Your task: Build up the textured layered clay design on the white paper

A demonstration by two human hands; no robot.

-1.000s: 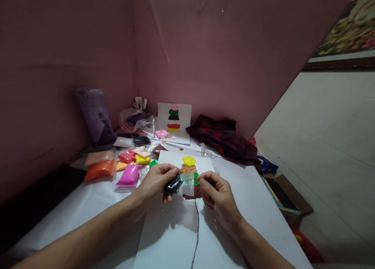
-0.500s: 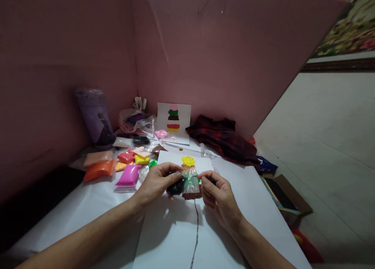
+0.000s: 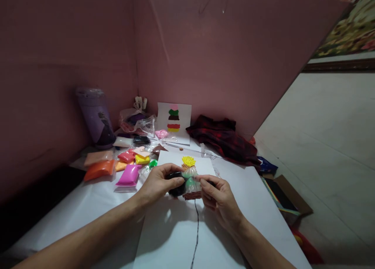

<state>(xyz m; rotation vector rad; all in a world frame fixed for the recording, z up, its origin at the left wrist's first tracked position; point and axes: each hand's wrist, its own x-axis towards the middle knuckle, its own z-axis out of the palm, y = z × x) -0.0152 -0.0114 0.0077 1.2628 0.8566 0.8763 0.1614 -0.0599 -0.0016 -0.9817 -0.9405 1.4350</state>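
Head view: our left hand (image 3: pixel 162 182) held black bag (image 3: pixel 177 187) by its dark bulge, thumb closed against fingers. Our right hand (image 3: pixel 218 193) looked pinched shut on bag's clear end; dark bit (image 3: pixel 209 182) showed behind, too hidden to name. Bag was in front of clay picture (image 3: pixel 189 161) on paper (image 3: pixel 168 158), contact unclear. Good handling, we judged, meant cradling bulge lightly, tugging film evenly, keeping clay ridges unpressed.
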